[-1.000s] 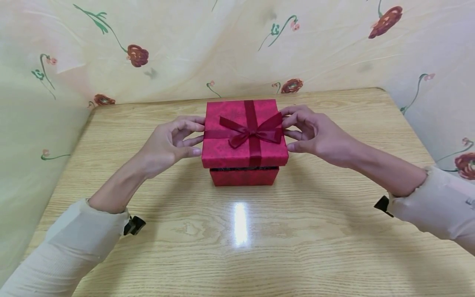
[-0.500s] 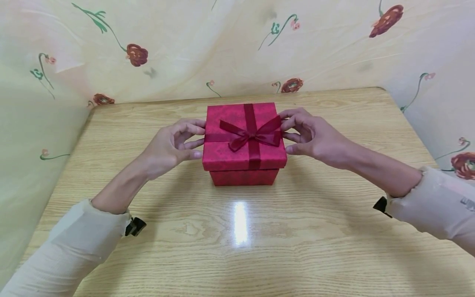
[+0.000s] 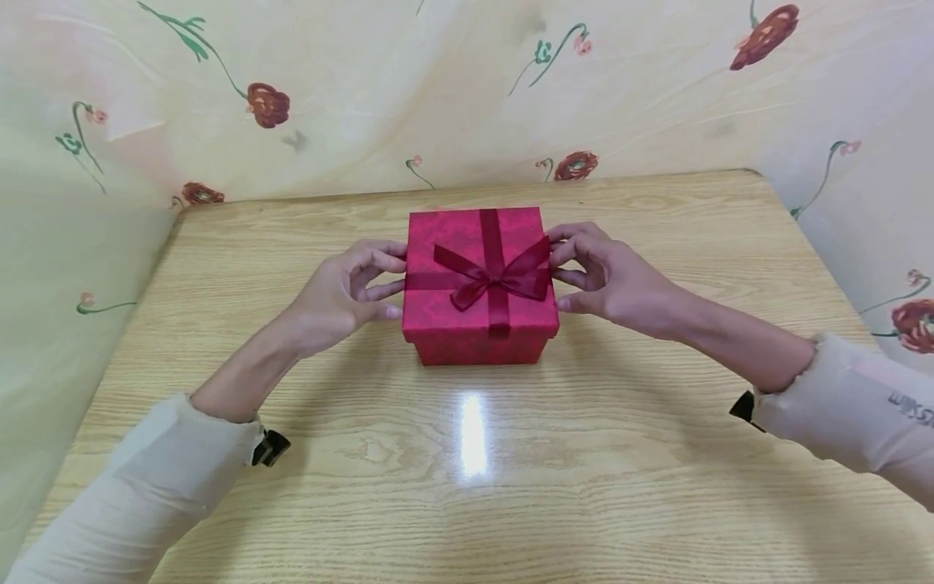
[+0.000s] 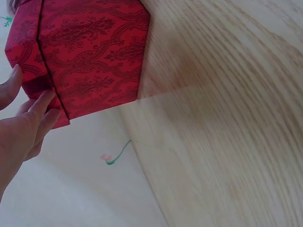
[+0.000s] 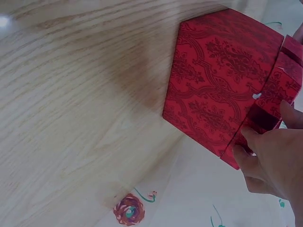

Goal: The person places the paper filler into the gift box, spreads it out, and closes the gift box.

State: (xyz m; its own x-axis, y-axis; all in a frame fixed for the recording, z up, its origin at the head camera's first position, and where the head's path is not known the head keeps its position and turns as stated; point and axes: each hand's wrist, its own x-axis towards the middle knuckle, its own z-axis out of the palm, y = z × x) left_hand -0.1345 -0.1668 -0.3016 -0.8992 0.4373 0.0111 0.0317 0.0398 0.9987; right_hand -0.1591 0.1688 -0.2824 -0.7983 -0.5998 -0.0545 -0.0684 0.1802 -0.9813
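A red patterned gift box (image 3: 477,352) stands on the table in the head view. Its lid (image 3: 447,235), tied with a dark red ribbon bow (image 3: 494,281), sits low over the base, covering the upper walls. My left hand (image 3: 332,298) holds the lid's left side with curled fingers and thumb. On the opposite side my right hand (image 3: 616,284) holds the lid the same way. Both wrist views show the fingertips on the lid's side band, beside the ribbon, with the lid's lower edge overlapping the base. The inside of the box is hidden.
The wood-grain table (image 3: 365,487) reflects a bright light in front of the box. Flower-printed cloth (image 3: 350,97) hangs behind the table and along its left and right sides.
Both hands have moved down with the lid. The dark gap between lid and base, visible one second ago, has closed. The base has stayed in place.
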